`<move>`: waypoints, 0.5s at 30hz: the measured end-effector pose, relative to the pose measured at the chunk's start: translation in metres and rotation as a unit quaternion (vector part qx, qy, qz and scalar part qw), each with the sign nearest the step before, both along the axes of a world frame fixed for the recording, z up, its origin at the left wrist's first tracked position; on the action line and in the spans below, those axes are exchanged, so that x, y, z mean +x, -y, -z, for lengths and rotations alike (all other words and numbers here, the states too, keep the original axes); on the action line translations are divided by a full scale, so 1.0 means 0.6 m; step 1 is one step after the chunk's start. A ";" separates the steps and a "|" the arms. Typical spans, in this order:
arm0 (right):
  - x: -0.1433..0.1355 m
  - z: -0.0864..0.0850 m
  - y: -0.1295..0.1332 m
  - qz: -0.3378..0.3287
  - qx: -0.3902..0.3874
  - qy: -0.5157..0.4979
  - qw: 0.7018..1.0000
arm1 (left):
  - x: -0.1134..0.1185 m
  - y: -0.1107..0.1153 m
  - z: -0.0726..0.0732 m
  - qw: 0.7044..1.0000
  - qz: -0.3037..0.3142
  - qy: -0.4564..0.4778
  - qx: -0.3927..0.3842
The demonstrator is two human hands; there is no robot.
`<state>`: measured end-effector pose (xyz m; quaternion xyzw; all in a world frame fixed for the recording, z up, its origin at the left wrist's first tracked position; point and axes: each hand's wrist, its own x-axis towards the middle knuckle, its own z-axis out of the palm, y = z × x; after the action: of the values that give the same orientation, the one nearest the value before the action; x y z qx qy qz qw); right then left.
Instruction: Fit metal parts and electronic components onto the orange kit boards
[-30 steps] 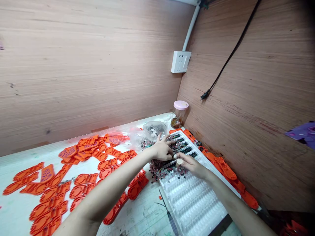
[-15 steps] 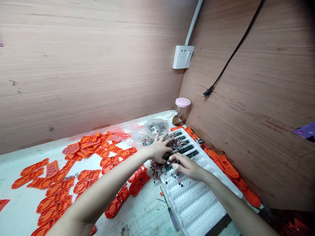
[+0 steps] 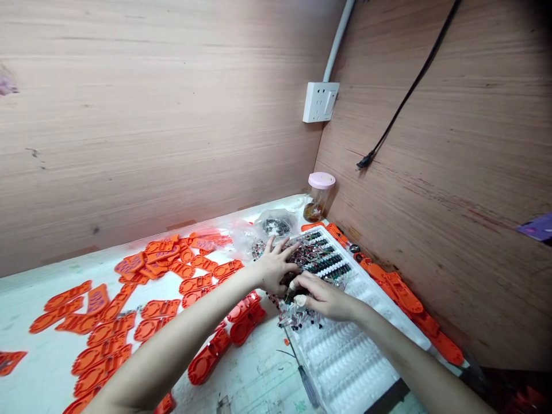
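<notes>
My left hand [image 3: 276,269] lies over a heap of small wired circuit boards [image 3: 304,253], fingers spread and palm down. Close against it, my right hand [image 3: 325,296] has its thumb and fingers bent together, with pale covers on the tips. What sits between those fingertips is too small and hidden to make out. Loose boards with thin red and black wires [image 3: 302,319] lie below the right hand. Under both hands is the upper part of a white ridged foam tray [image 3: 345,356], where rows of dark green boards [image 3: 330,264] stand in the grooves.
Orange plastic shells [image 3: 101,351] cover the table's left side; more orange parts [image 3: 405,296] line the right wall. A screwdriver [image 3: 307,385] lies beside the tray. Behind are a clear plastic bag [image 3: 276,221] and a pink-lidded jar [image 3: 318,198]. A black plug cable [image 3: 401,98] hangs on the right.
Both hands have shifted slightly left and toward me over the heap. Loose wired boards below my right hand have moved and bunched up. The view has shifted a little.
</notes>
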<state>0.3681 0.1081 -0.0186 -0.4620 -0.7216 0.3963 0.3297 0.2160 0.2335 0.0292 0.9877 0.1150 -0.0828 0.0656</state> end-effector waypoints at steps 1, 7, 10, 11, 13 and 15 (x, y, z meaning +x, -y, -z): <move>0.000 -0.002 0.001 -0.001 0.002 0.009 1.000 | -0.002 -0.004 0.000 1.000 -0.002 -0.003 -0.004; 0.002 0.000 0.010 -0.045 -0.019 -0.069 0.996 | -0.015 -0.013 0.009 0.999 0.020 0.030 -0.015; -0.001 0.000 0.020 -0.046 -0.012 -0.044 0.998 | -0.030 -0.013 0.007 0.998 0.030 0.044 -0.020; -0.003 0.000 0.023 -0.038 -0.015 -0.039 0.998 | -0.034 -0.015 0.005 0.998 0.029 0.047 -0.025; -0.008 -0.002 0.025 -0.005 -0.023 -0.040 0.999 | -0.041 -0.020 0.001 0.998 0.023 0.045 -0.036; -0.015 -0.006 0.023 0.021 -0.030 -0.031 0.999 | -0.044 -0.023 0.000 0.998 0.012 0.039 -0.047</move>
<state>0.3588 0.0946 -0.0151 -0.4740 -0.6889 0.4254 0.3461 0.1898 0.2474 0.0293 0.9873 0.0960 -0.0507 0.1157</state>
